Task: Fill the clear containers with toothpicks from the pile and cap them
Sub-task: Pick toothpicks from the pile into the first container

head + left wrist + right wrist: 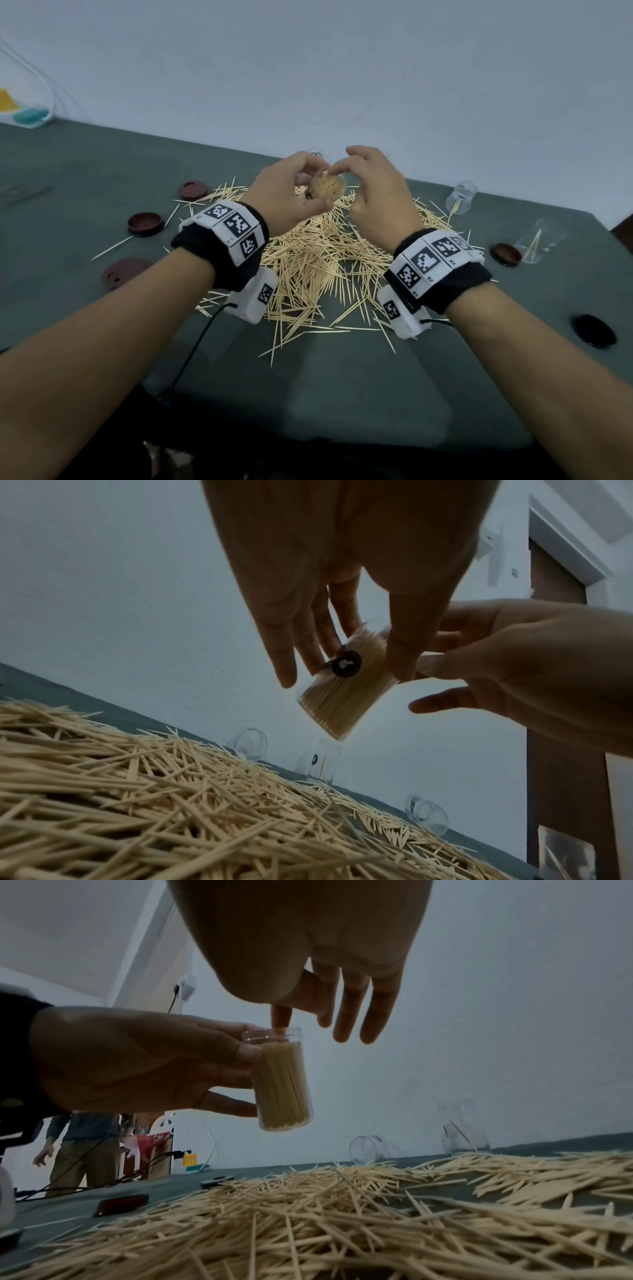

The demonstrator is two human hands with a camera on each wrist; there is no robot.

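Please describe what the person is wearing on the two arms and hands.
Both forearms are bare, with no sleeves or gloves. Each wrist carries a black fabric band topped with white blocks bearing black-and-white square markers. A white camera housing hangs under each wrist, with a thin black cable trailing from it.

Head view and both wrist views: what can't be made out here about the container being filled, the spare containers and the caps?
- Held container: head view, body hidden by left hand and right hand.
- Its mouth: right wrist view, seen from below; whether the right fingertip holds toothpicks can't be told.
- Far containers: left wrist view, small, contents unclear.
- Caps: head view, too small for detail.
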